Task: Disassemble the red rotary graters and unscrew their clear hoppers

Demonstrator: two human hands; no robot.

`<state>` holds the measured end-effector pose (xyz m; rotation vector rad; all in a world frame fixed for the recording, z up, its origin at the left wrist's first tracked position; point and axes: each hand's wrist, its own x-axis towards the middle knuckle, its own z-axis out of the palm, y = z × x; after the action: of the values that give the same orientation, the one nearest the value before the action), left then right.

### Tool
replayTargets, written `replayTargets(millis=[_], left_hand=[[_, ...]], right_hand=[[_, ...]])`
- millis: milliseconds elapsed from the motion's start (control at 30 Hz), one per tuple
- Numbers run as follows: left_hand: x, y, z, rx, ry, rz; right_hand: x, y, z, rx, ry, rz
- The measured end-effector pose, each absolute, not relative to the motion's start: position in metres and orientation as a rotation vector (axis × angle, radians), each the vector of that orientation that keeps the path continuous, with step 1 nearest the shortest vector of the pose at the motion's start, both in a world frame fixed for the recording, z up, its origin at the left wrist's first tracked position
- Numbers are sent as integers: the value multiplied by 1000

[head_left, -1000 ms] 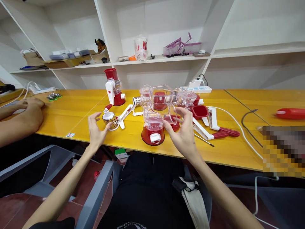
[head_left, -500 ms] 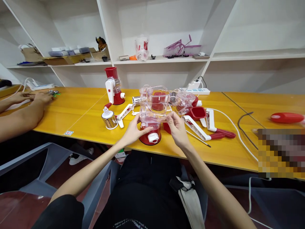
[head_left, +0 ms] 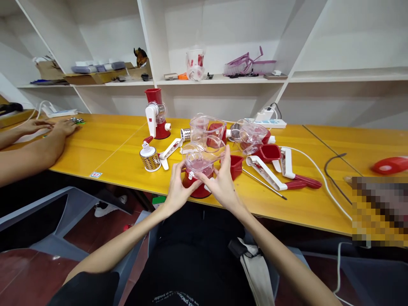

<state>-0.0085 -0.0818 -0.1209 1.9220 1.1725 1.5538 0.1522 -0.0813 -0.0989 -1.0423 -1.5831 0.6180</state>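
Observation:
My left hand (head_left: pixel 177 185) and my right hand (head_left: pixel 221 180) both grip a rotary grater body (head_left: pixel 198 170), clear plastic on a round red base, at the near edge of the yellow table (head_left: pixel 111 148). Its clear square hopper (head_left: pixel 207 131) tilts away from me. My left fingers wrap the base and lower housing. My right fingers press the housing's right side. A loose metal grating drum (head_left: pixel 149 158) with a white cap stands to the left of my left hand.
An assembled red and white grater (head_left: pixel 155 114) stands farther back. More clear housings (head_left: pixel 251 137), red cups (head_left: pixel 268 152) and white cranks with red handles (head_left: pixel 287 172) lie to the right, with a white cable (head_left: pixel 318 170). Another person's arms (head_left: pixel 32 144) rest at the left.
My left hand came off the metal drum and closed on the grater body. Both hands then slid lower on it, and the hopper tipped away from me.

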Motion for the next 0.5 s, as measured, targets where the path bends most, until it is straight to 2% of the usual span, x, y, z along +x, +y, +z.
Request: replayTargets(millis=[300, 500], left_hand=[[-24, -41, -115, 1749, 869, 1209], [-19, -35, -115, 1731, 861, 1214]], right_hand=[[170, -51, -80, -962, -1641, 968], [168, -54, -89, -975, -1598, 988]])
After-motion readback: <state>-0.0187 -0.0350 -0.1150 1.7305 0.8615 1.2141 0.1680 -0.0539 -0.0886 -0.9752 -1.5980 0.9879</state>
